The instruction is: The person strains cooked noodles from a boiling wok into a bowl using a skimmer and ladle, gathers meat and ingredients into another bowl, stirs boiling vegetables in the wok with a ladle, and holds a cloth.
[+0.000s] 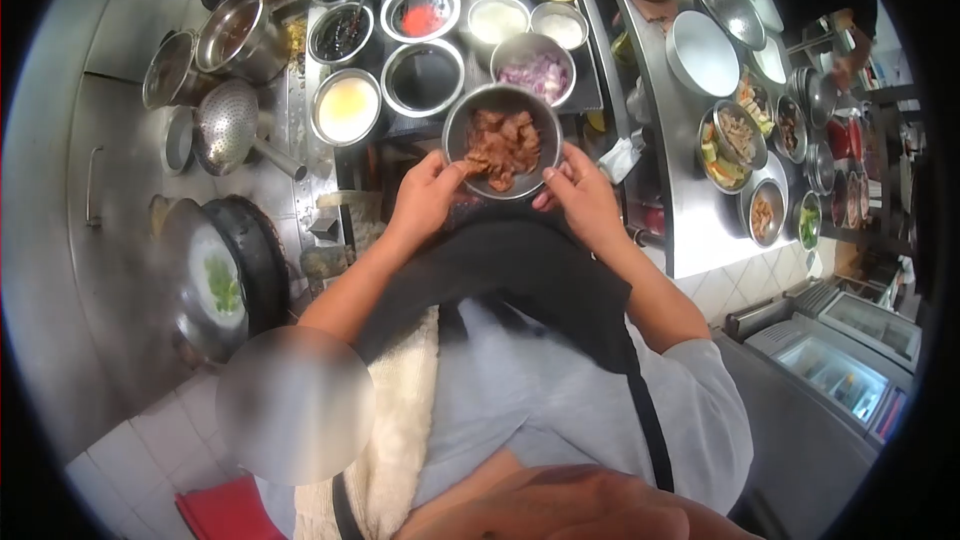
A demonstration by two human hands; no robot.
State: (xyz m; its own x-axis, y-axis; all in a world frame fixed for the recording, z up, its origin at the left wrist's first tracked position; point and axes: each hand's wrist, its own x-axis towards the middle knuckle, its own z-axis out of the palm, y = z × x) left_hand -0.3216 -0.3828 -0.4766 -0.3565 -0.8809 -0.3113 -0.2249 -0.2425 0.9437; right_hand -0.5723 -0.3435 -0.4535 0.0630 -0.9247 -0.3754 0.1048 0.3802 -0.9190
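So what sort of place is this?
Probably a restaurant kitchen: there's a bowl of what looks like meat, many metal tubs with liquids or chopped food, and a big strainer.

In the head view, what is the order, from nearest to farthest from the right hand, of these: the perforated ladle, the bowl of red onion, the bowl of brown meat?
From the right hand:
1. Bowl of brown meat: in its fingers.
2. Bowl of red onion: just beyond the meat.
3. Perforated ladle: far left side.
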